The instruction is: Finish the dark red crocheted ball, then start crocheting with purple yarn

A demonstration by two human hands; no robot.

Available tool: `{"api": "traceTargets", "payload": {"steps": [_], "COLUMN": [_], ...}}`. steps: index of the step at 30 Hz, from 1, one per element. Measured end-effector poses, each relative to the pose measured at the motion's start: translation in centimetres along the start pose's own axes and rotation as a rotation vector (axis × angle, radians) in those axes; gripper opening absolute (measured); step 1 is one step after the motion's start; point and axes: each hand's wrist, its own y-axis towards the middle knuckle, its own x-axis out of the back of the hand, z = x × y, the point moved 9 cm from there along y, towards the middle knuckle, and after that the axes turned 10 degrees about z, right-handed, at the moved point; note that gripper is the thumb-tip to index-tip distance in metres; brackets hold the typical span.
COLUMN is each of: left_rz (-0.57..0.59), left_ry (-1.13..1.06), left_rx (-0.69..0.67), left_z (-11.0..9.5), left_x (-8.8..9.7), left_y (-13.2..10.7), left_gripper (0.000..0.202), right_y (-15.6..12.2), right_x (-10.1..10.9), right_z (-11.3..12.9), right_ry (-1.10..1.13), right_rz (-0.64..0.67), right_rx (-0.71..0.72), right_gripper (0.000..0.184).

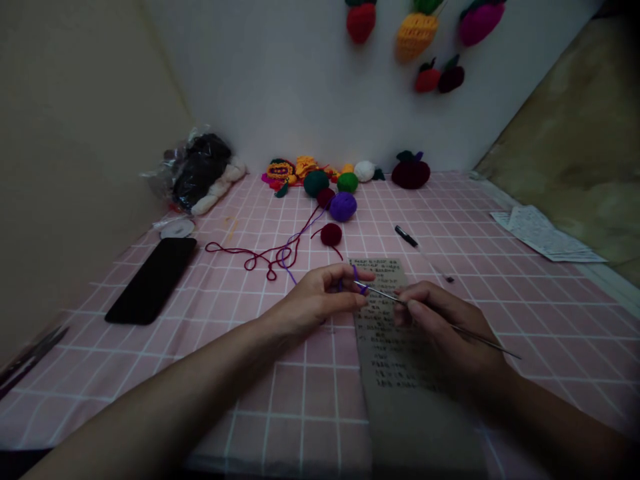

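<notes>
Purple yarn (pixel 356 272) loops over the index finger of my left hand (pixel 320 293), whose thumb and fingers pinch a small bit of it. My right hand (pixel 445 320) grips a thin metal crochet hook (pixel 483 341) like a pencil. The hook's tip meets the purple yarn at my left fingertips. From there the strand runs back across the cloth to a purple yarn ball (pixel 343 207). Beneath both hands lies a long card of handwritten notes (pixel 387 360), partly covered by my right hand.
On the pink checked tablecloth (pixel 300 393) are a black phone (pixel 153 280), a pen (pixel 406 236), a dark red yarn ball (pixel 331 234) with loose strands, and scissors (pixel 35 357). Several yarn balls, a bagged bundle (pixel 203 170) and papers (pixel 545 233) lie farther back. Crocheted fruits (pixel 417 35) hang on the wall.
</notes>
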Motion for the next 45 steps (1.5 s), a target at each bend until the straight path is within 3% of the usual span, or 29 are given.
{"api": "traceTargets", "payload": {"steps": [6,12,17,20,23,27,31,34,38,45], "left_rz": [-0.023,-0.002,-0.045,-0.078,-0.145,-0.188,-0.061,0.015,0.017,0.050], "left_ry": [-0.044,-0.021,0.128,0.274,0.348,0.170,-0.066,-0.098,-0.066,-0.028], "left_rx": [-0.026,-0.065,-0.104,-0.144,-0.219,-0.204,-0.096,-0.041,-0.025,-0.008], "left_z": [0.0,0.0,-0.8,-1.0,-1.0,0.2,1.0,0.7,0.3,0.4], "left_x": [0.3,0.2,0.4,0.3,0.1,-0.1,-0.7,-0.8,-0.2,0.0], "left_y": [-0.1,0.3,0.2,0.2,0.0,0.0,0.2,0.1,-0.1,0.2], "left_gripper": [0.021,0.034,0.042,0.047,0.052,0.053,0.054,0.050,0.047,0.049], "right_y": [-0.1,0.1,0.2,0.1,-0.2,-0.3,-0.3,-0.5,-0.5,-0.4], "right_x": [0.0,-0.2,-0.6,-1.3,-2.6,-3.4,-2.9,-2.1,-1.5,-1.1], "right_z": [-0.1,0.1,0.5,1.5,3.1,3.7,3.9,3.8,3.2,2.9], "right_ry": [-0.005,-0.013,-0.067,-0.311,-0.676,-0.885,-0.763,-0.596,-0.429,-0.325], "right_rz": [-0.008,0.008,0.029,0.034,-0.003,-0.066,-0.062,-0.037,0.014,0.043], "right_rx": [-0.009,-0.016,-0.012,0.063,0.234,0.304,0.329,0.328,0.270,0.256], "right_gripper": [0.019,0.020,0.018,0.014,0.011,0.011,0.009,0.009,0.010,0.011]}}
